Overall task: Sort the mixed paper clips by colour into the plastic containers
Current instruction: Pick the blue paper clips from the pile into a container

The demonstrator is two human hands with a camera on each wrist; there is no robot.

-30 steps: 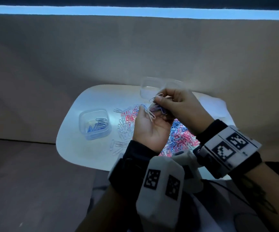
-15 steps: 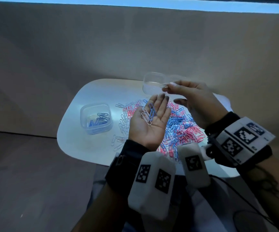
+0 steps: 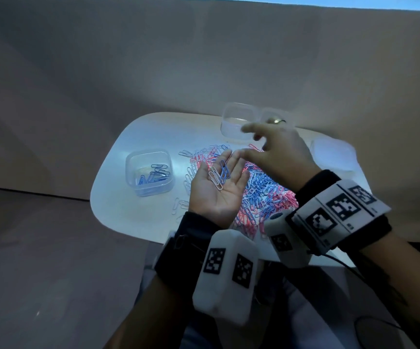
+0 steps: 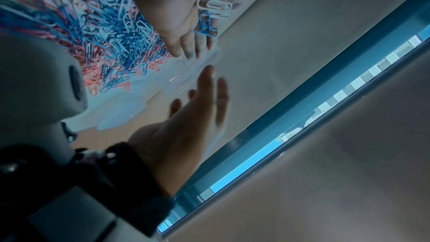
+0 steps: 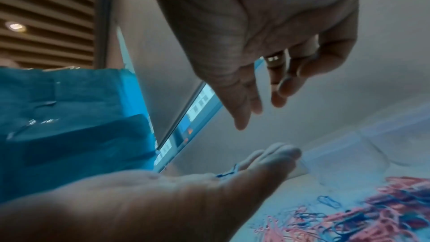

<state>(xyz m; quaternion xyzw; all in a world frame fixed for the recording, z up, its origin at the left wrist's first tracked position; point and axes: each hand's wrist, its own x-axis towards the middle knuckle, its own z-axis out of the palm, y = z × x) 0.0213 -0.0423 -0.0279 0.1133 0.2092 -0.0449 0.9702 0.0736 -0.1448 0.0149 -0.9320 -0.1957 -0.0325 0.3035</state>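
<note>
My left hand [image 3: 216, 197] is held palm up over the mixed pile of pink, blue and white paper clips [image 3: 264, 195]. On its flat fingers lie a few white clips [image 3: 215, 178] and blue clips [image 3: 225, 171], seen closer as white clips [image 4: 214, 5] and blue clips [image 4: 206, 27]. My right hand [image 3: 277, 152] hovers just beyond it, by the clear back container [image 3: 236, 114], fingers spread [image 5: 242, 117] and holding nothing. A clear container with blue clips [image 3: 149, 172] stands on the left of the white table [image 3: 133, 212].
A second clear container [image 3: 275, 114] stands beside the back one, partly hidden by my right hand. Clear lids [image 3: 332, 152] lie at the table's right. Loose white clips [image 3: 181, 205] are scattered left of the pile. A beige wall rises behind the table.
My left hand opened from curled round the clips to a flat palm. My right hand carried a white clip toward the back container and now shows spread, empty fingers.
</note>
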